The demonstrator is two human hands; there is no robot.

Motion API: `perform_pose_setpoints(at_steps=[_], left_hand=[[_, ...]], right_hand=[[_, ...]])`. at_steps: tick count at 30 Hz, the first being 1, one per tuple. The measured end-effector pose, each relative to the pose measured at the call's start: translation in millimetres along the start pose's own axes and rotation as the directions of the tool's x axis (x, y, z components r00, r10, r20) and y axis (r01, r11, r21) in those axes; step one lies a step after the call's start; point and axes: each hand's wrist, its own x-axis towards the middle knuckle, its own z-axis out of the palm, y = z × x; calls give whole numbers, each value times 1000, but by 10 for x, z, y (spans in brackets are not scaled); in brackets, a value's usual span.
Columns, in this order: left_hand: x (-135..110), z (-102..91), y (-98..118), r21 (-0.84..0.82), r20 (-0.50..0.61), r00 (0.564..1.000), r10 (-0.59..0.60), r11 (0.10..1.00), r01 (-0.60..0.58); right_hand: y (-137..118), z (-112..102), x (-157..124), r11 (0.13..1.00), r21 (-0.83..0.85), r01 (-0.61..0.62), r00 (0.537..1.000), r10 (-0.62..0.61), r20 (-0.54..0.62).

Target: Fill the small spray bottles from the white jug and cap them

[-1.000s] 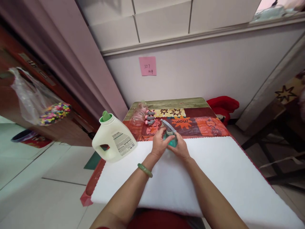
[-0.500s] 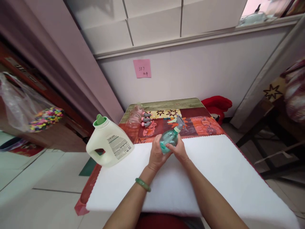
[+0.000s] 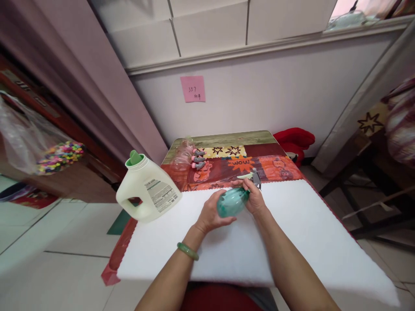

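Flanking the tilted spray bottle [image 3: 231, 202] — white jug [image 3: 147, 190] left, small bottles [image 3: 191, 157] beyond

Spray bottle [image 3: 231, 202], inside the fingers [image 3: 247, 185] of left hand [image 3: 210, 212] and right hand [image 3: 256, 199]: translucent teal body, grey and pale green trigger head [image 3: 253, 176]. Under the fingers: plain white pad [image 3: 292, 229]. Beyond the fingertips: cloth [image 3: 275, 168] in orange, red and yellow, black star outlines, orange "WOW" burst. Left of the fingers: white jug [image 3: 147, 192], green cap [image 3: 134, 158]. Left wrist: green bangle [image 3: 187, 251].
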Motion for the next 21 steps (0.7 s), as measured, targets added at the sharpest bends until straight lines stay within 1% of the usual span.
perform_pose_setpoints(at_steps=[3, 4, 6, 8, 9, 10, 11, 12, 13, 14, 15, 16, 17, 18, 20, 21], left_hand=[[14, 15, 43, -225, 60, 987, -147, 962, 157], [26, 35, 47, -289, 76, 978, -196, 934, 209], [61, 85, 38, -385, 77, 958, -275, 878, 283], [100, 129, 16, -440, 17, 947, -319, 849, 294], [116, 142, 0, -458, -29, 944, -330, 843, 280], [129, 148, -18, -451, -86, 944, -320, 857, 249], [136, 146, -39, -404, -150, 949, -278, 893, 198], [137, 138, -62, -312, -211, 957, -198, 942, 126], [133, 125, -87, -180, -258, 962, -85, 983, 39], [126, 110, -111, -28, -281, 959, 46, 998, -56], [116, 94, -133, 116, -278, 945, 170, 983, -142], [105, 79, -150, 218, -261, 929, 260, 954, -206], [96, 65, -158, 256, -246, 922, 300, 937, -237], [89, 51, -155, 253, -238, 923, 303, 937, -242], [87, 28, -115, 197, -231, 938, 257, 957, -213], [92, 19, -80, 157, -226, 950, 214, 971, -182]], right_hand=[[-11, -4, -26, 998, 54, 15, 999, -17, 51], [-5, 6, -30, 997, 74, 28, 998, -31, 46], [28, 36, -27, 989, 132, 62, 998, -61, -7], [79, 67, -10, 974, 205, 96, 993, -79, -91], [106, 78, 2, 964, 240, 111, 989, -82, -125], [130, 86, 16, 955, 271, 120, 985, -82, -149], [151, 91, 29, 947, 296, 125, 984, -79, -163], [165, 93, 41, 940, 317, 127, 983, -76, -168], [175, 93, 52, 935, 333, 126, 983, -73, -167], [178, 92, 60, 930, 345, 124, 984, -71, -164], [177, 92, 65, 927, 356, 122, 985, -68, -160], [172, 91, 68, 923, 366, 117, 986, -64, -154], [163, 90, 68, 920, 376, 110, 988, -59, -146], [151, 89, 67, 917, 385, 101, 989, -52, -137], [123, 83, 63, 913, 398, 86, 992, -40, -123], [109, 78, 62, 913, 400, 82, 992, -37, -119]])
